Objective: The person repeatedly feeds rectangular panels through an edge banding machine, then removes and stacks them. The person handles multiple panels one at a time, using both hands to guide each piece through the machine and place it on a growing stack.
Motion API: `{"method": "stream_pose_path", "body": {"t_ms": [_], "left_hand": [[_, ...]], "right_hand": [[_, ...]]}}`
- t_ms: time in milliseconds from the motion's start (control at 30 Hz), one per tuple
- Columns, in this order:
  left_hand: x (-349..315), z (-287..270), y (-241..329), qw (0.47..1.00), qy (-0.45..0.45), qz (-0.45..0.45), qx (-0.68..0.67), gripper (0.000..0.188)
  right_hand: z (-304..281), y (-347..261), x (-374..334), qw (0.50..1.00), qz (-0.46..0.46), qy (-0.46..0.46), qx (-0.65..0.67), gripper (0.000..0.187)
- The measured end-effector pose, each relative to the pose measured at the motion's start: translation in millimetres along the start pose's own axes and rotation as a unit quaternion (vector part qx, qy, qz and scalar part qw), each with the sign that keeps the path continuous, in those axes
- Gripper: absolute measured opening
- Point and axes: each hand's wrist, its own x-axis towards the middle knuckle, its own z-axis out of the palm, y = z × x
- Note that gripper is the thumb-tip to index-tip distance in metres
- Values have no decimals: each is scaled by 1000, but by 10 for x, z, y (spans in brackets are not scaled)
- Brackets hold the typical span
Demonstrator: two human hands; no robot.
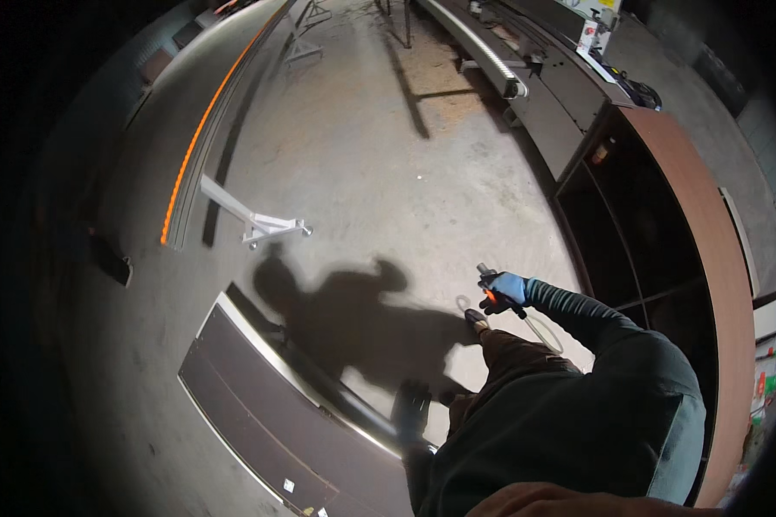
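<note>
One dark-green long-sleeved top (560, 422) fills the foreground. One blue-and-black-gloved right hand (507, 289) curls around one grey-nozzled, orange-marked tool (484, 270) above grey concrete floor (440, 207); one dark left hand (412, 407), its grip impossible to tell, is near one brown, pale-edged board (267, 414).

Three o'clock: one handheld tool (484, 270), one brown cabinet (726, 267). Ten: one orange strip (196, 145). Seven: one dark panel (276, 412).

Workshop: concrete floor (379, 194), long machine (550, 129)

Orange-edged rail (198, 138) at left, white stand (230, 202) beside it, brown shelf unit (714, 228) at right
</note>
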Motion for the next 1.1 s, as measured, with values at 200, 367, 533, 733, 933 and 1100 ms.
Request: {"method": "stream_pose_path", "body": {"t_ms": [200, 367, 533, 733, 933, 1100], "left_hand": [[1991, -131, 314, 694, -127, -158, -691, 48], [3634, 276, 1576, 823, -240, -7, -515, 55], [5020, 476, 3268, 628, -343, -154, -682, 52], [6569, 801, 4948, 665, -429, -148, -594, 49], [7909, 1209, 6174, 645, -484, -59, -588, 74], [8844, 1600, 7055, 609, -509, -84, -603, 87]], "right_hand": [[-196, 1330, -1008, 646, 245, 232, 685, 33], [-328, 2433, -1989, 788, 304, 341, 412, 36], [-961, 2315, -2762, 599, 357, 434, 570, 33], [-2153, 1559, -3191, 645, 374, 455, 487, 33], [-2778, 1525, -3307, 599, 465, 432, 489, 32], [-3394, 1872, -3782, 747, 634, 201, 2, 37]]}}
